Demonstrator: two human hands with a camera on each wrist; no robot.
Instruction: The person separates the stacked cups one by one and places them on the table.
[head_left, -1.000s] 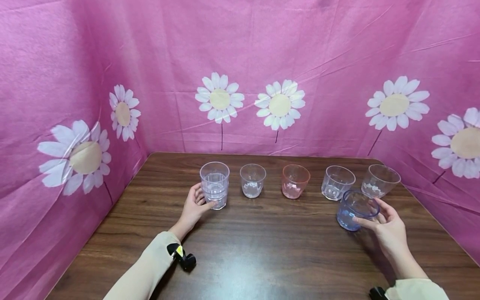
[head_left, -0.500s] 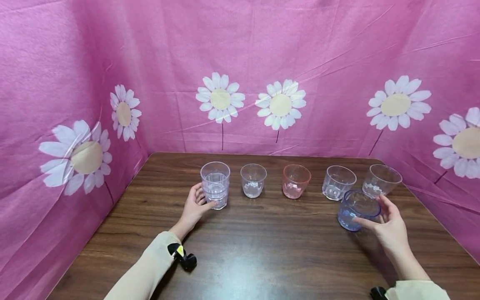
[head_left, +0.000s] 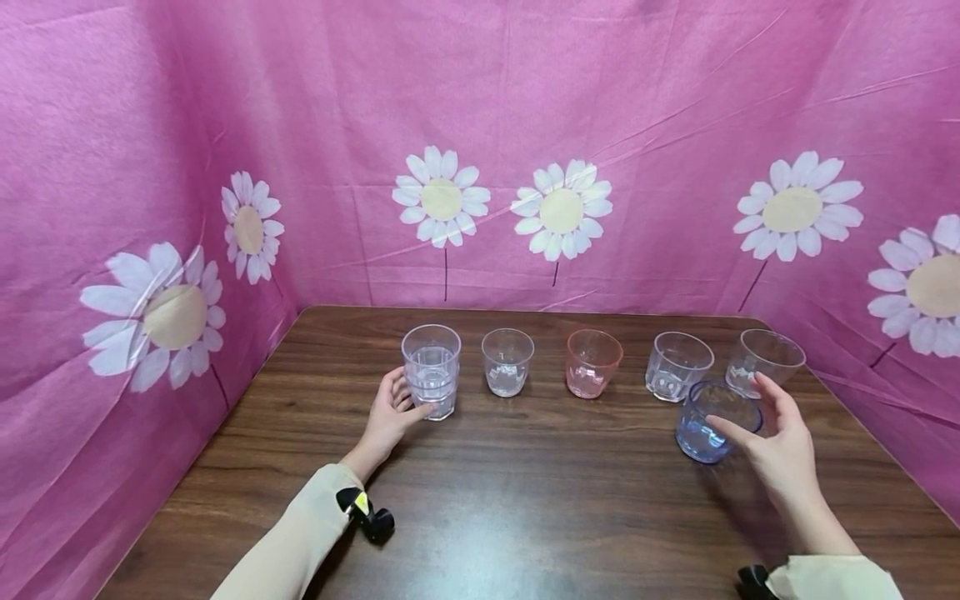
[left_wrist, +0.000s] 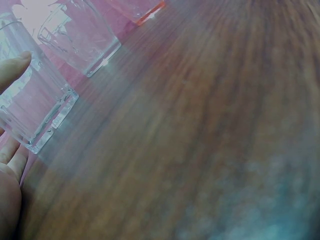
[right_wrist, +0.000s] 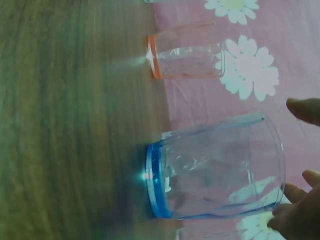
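On the left of the table, my left hand [head_left: 388, 418] holds a stack of clear cups [head_left: 432, 362], thumb in front and fingers round the far side. The thumb [left_wrist: 16, 70] also shows across the clear plastic in the left wrist view. At the right stands a blue-tinted cup [head_left: 699, 437], upright on the wood. Thumb and fingers of my right hand [head_left: 783, 454] are spread around its rim side. In the right wrist view the thumb [right_wrist: 306, 111] is apart from the blue cup, while the fingers are close to its rim; whether they touch it I cannot tell.
Along the back stand a small clear cup [head_left: 507, 367], a pink cup [head_left: 592, 367], a faceted clear cup [head_left: 677, 371] and another clear cup [head_left: 772, 358], partly behind the blue one. A pink flowered cloth [head_left: 645, 100] surrounds the brown table [head_left: 570, 517].
My right hand has loosened from the blue cup, its thumb and fingers spreading and lifting slightly. The blue cup stays in place. My left hand and the stack look unchanged.
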